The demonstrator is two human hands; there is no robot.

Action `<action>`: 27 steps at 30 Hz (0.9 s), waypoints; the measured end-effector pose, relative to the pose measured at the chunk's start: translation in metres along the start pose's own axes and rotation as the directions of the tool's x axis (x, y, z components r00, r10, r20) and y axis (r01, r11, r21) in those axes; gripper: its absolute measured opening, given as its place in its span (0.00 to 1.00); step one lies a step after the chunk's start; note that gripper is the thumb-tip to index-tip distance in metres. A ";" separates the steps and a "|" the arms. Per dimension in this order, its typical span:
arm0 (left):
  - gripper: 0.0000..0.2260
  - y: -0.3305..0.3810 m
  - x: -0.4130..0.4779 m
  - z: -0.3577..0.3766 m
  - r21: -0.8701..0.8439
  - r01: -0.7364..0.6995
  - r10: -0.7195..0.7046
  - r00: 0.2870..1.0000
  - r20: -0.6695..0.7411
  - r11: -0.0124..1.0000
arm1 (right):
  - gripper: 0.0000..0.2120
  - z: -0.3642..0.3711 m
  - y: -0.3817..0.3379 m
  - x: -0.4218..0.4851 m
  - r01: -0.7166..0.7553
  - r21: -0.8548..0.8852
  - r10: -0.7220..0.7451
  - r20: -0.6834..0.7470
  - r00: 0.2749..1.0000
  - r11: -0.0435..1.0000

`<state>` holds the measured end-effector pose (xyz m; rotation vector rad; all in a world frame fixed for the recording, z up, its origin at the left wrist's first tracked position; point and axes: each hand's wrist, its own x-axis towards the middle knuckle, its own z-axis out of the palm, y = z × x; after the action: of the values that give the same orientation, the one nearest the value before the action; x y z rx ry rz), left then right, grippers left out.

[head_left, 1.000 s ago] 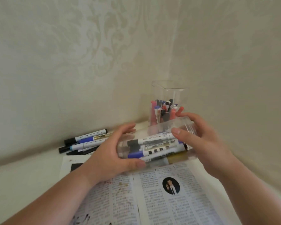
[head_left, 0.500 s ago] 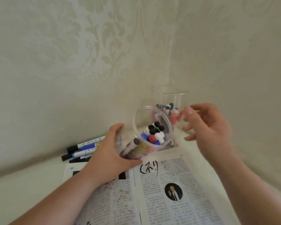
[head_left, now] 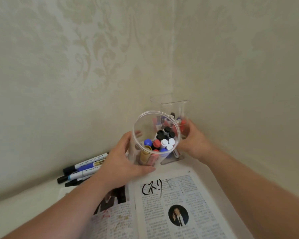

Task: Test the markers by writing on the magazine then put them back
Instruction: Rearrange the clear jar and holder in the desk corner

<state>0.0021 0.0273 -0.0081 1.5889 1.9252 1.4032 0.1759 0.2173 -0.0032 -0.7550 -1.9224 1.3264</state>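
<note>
A clear round cup [head_left: 141,124] stands nearly upright above the open magazine [head_left: 171,204], its mouth toward me. Inside are several markers [head_left: 162,140] with black, white, blue and red caps. My left hand [head_left: 123,163] grips the cup's left side and bottom, thumb curled under it. My right hand [head_left: 192,140] is curled round the cup's right wall. Black marker scribbles [head_left: 152,188] sit at the top of the magazine's right page.
Several loose markers [head_left: 83,168] lie on the white table by the left wall. A clear square holder [head_left: 173,107] with more markers stands in the corner behind the cup. Papered walls close in at the back and right.
The cup went from lying sideways to upright with its mouth toward me. My right hand let go of it, then came back onto its right side.
</note>
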 end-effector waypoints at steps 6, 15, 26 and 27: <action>0.47 -0.009 0.013 0.007 -0.023 0.067 -0.065 0.995 0.075 0.998 | 0.67 -0.022 0.012 0.011 -0.028 -0.073 0.031 0.038 0.999 0.997; 0.44 -0.021 0.030 0.004 -0.047 0.218 -0.209 0.968 0.141 0.975 | 0.38 -0.012 0.009 0.025 -0.053 0.117 0.023 0.249 0.968 0.992; 0.36 -0.021 0.045 0.028 -0.309 0.248 -0.244 0.968 0.051 0.918 | 0.41 -0.036 0.007 -0.026 -0.061 -0.022 0.060 -0.045 0.997 0.998; 0.36 -0.020 0.045 0.028 -0.297 0.260 -0.256 0.965 0.051 0.919 | 0.41 -0.037 0.007 -0.029 -0.059 -0.015 0.058 -0.056 0.997 0.998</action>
<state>-0.0059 0.0812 -0.0220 1.1548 1.7364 1.4835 0.2228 0.2178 -0.0064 -0.8536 -1.8826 1.3121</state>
